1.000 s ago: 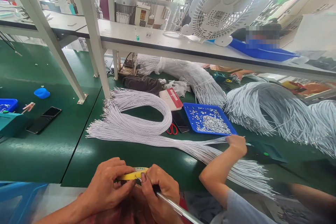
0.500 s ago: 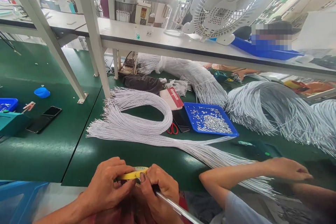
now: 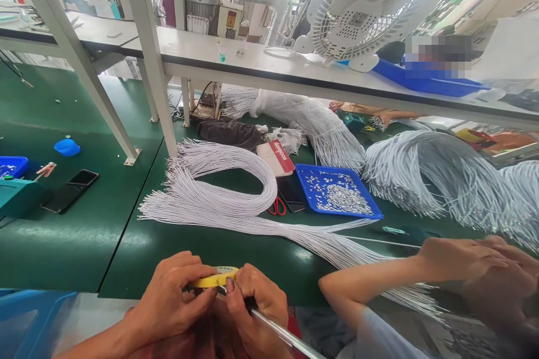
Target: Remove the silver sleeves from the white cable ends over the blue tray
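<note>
Near the front edge of the bench, my left hand is closed on a roll of yellow tape, gripping it between thumb and fingers. My right hand is closed around a shiny metal rod that slants toward the lower right. Its thumb presses at the right side of the tape roll. A dark part of the rod shows by the fingers, and its tip is mostly hidden between my hands. Beyond them, a bundle of white cables stretches across the green bench.
A looped cable bundle, red-handled scissors and a blue tray of small metal parts lie ahead. A co-worker's arm reaches over the cables at right. A phone lies left; a fan stands on the shelf.
My hands, the tape roll and the rod stay almost still. At right, the co-worker's hands have come together, and a single white cable now stretches toward them.
</note>
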`<control>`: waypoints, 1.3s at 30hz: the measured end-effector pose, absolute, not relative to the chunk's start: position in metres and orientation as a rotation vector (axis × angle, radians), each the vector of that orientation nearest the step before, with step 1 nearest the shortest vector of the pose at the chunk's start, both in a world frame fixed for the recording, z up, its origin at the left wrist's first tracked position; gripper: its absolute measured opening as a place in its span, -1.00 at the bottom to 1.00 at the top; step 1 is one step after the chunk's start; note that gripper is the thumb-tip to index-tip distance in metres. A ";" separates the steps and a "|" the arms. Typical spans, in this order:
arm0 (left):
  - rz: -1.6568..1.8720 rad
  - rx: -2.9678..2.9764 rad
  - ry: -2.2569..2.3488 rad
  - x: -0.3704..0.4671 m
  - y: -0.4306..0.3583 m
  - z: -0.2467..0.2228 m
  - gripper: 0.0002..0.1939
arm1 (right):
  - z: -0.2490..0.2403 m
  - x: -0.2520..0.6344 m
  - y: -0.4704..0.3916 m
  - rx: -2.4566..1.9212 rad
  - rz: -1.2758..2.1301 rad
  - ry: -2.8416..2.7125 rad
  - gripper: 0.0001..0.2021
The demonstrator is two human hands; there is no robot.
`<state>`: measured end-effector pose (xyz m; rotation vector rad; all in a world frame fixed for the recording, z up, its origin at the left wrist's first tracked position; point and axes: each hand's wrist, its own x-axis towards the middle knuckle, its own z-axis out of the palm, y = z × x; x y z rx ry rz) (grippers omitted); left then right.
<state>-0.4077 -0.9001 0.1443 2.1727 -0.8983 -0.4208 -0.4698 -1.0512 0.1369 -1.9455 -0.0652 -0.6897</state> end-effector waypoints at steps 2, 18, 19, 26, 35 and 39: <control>-0.419 2.175 -0.895 -0.407 -0.901 0.145 -0.82 | 0.136 -0.470 -1.051 -1.946 -0.691 -0.064 -0.71; -0.455 2.206 -0.897 -0.409 -0.900 0.146 -0.81 | 0.134 -0.473 -1.051 -1.927 -0.640 -0.104 -0.72; -0.457 2.202 -0.897 -0.409 -0.900 0.146 -0.80 | 0.133 -0.473 -1.051 -1.908 -0.636 -0.095 -0.71; -0.457 2.126 -0.766 -0.405 -0.893 0.134 -0.77 | 0.130 -0.474 -1.064 -1.621 -0.766 0.086 -0.91; -0.365 2.033 -0.695 -0.398 -0.885 0.111 -0.66 | 0.123 -0.472 -1.076 -1.844 -0.579 0.211 -0.86; -0.324 1.997 -0.843 -0.393 -0.891 0.113 -0.64 | 0.124 -0.464 -1.070 -1.885 -0.549 0.198 -0.91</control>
